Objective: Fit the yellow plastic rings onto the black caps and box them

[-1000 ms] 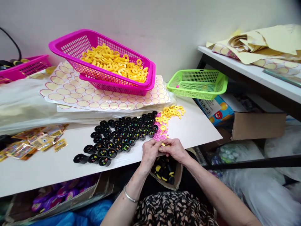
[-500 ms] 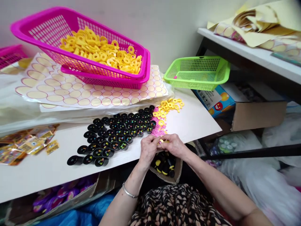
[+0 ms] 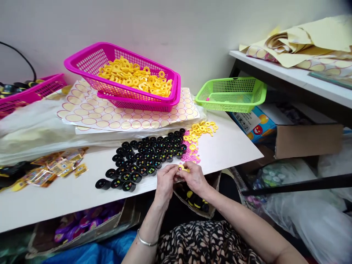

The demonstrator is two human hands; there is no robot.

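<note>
A small yellow ring-shaped plastic piece (image 3: 181, 168) with a tab and a dark pink spot at its middle is between my two hands, at the table's front edge. My left hand (image 3: 165, 182) pinches it from the left, fingers curled. From the right, my right hand (image 3: 195, 179) grips the tab side with thumb and fingers. Anything under the piece is hidden by my fingers. Just beyond lie pink beads (image 3: 194, 157) and loose yellow rings (image 3: 202, 128). Rows of black cups (image 3: 148, 161), many with coloured bits inside, stand upright to the left.
A tilted pink basket (image 3: 90, 75) full of yellow rings rests on another pink basket over printed sheets (image 3: 90, 115). A green basket (image 3: 231, 106) stands behind right. Foil packets (image 3: 59, 167) lie left. Below my hands, an open box (image 3: 213, 212) holds black-and-yellow pieces. A shelf (image 3: 297, 79) juts out right.
The camera view has swung left and up, so things sit lower and further right. My hands have turned the yellow ring piece, and its face now shows more.
</note>
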